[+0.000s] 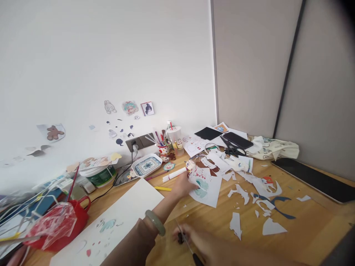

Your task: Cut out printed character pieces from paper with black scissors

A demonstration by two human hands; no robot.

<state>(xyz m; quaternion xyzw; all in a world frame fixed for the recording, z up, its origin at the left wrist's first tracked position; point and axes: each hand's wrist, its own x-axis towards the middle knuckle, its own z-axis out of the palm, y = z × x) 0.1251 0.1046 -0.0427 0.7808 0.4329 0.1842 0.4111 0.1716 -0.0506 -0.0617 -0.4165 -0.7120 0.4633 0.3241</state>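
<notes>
My left hand (183,187), with a green bangle on its wrist, reaches across the table and grips the left edge of a white sheet with teal and red painted figures (203,188). Its thumb lies on the front of the sheet. Lower down, my right hand (191,236) is closed around a thin-bladed tool with a black handle (196,258). Blur and the fingers hide whether this tool is a pair of scissors. Beside my left forearm lies a large white sheet (138,199) bearing small cut-out figures.
White paper scraps (240,194) litter the table's right side. Behind them lie black scissors (233,146), a phone (237,140) and a black tablet (313,179). A patterned dish (146,165), lidded cup (176,140) and red container (69,221) stand along the left and back.
</notes>
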